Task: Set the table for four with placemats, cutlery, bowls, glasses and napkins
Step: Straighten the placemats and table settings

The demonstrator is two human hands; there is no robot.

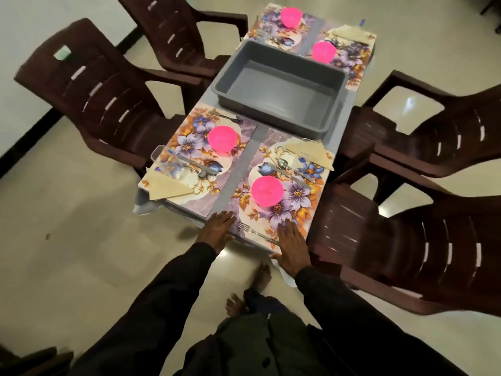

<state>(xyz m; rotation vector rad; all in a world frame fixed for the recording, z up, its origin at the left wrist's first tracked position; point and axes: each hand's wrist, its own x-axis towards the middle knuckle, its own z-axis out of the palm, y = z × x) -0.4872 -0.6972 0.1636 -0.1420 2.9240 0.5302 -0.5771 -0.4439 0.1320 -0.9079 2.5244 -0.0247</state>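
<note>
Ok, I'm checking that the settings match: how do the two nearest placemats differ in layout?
The left placemat has its napkin at the near outer corner; the right placemat has its napkin at the far outer corner. The left one's fork lies along the far edge; the right one's fork lies along the near edge, by the right hand. Both have the same floral print and a pink bowl.

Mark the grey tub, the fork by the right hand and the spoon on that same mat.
Grey tub [282, 88]: head view, bare floor inside it.
Fork [259, 235]: head view, middle of its handle.
Spoon [283, 164]: head view, its bowl.
</note>
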